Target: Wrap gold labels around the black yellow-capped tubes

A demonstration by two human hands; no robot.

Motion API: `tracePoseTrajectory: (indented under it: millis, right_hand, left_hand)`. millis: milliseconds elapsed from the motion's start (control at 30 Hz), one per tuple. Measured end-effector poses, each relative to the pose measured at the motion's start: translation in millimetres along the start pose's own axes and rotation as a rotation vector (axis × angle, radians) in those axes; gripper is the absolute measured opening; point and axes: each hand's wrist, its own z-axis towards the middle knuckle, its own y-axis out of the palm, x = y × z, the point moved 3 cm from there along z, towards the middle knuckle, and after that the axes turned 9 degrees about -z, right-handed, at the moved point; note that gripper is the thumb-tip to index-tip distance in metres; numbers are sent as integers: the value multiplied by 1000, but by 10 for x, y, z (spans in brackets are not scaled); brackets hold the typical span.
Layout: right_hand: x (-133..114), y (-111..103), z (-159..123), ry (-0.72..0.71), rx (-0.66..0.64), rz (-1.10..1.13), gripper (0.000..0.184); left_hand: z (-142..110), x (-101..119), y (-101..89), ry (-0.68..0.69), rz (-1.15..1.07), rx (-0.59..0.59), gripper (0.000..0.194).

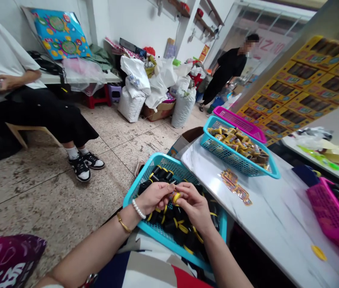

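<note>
My left hand (156, 197) and my right hand (194, 203) meet above a turquoise plastic basket (174, 245) on my lap. Between the fingers and thumb of the right hand is a small piece with a yellow end (176, 197); the rest of it is mostly covered. The left fingers are pinched together right beside it, and what they hold is too small to tell. Below, the basket holds many small black cylinders (169, 225) with yellow rims. Orange printed sticker strips (235, 186) lie on the marble-patterned table (265, 224) to the right.
A second turquoise basket (241, 167) on the table holds finished-looking yellow and brown pieces. A pink basket (331, 216) and a loose yellow disc (319, 253) are at the right. One person sits at left; another (229, 68) stands at the back near white sacks (133, 96).
</note>
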Motion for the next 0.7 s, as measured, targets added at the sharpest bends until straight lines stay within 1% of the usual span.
tracePoseTrajectory:
  millis: [67,100,167,233,333,400,500,567,633,700]
  right_hand:
    - [1,-1,-10,-21,18,-17,14]
    - [4,-4,-16,-19,39,2,10]
    - [8,-9,-27,-5,71,66,8]
    - [-1,-2,-32,-4,58,79,11]
    - [-32,12,-38,-72,38,-42,15]
    - [-25,15,-47,-124,64,-103,14]
    - [43,21,-64,-152,109,-122,12]
    - [79,29,-67,-173,124,-147,11]
    - [72,41,-59,-209,125,-204,11]
    - [26,70,-55,-257,100,-301,14]
  left_hand:
    - [-5,-2,11,-14,-78,-20,42]
    - [-8,1,22,-17,-118,-44,41]
    - [-15,7,44,-17,-161,-78,38]
    - [-19,7,55,-10,-141,-51,38]
    - [-19,-5,59,-4,-113,25,42]
    - [-15,-17,62,-14,-124,32,43]
    - [-10,-36,46,-31,-120,31,43]
    - [-9,-51,23,-36,-90,57,43]
    - [-6,-70,2,-36,-66,91,44]
    - [3,-89,-6,-32,-57,112,45]
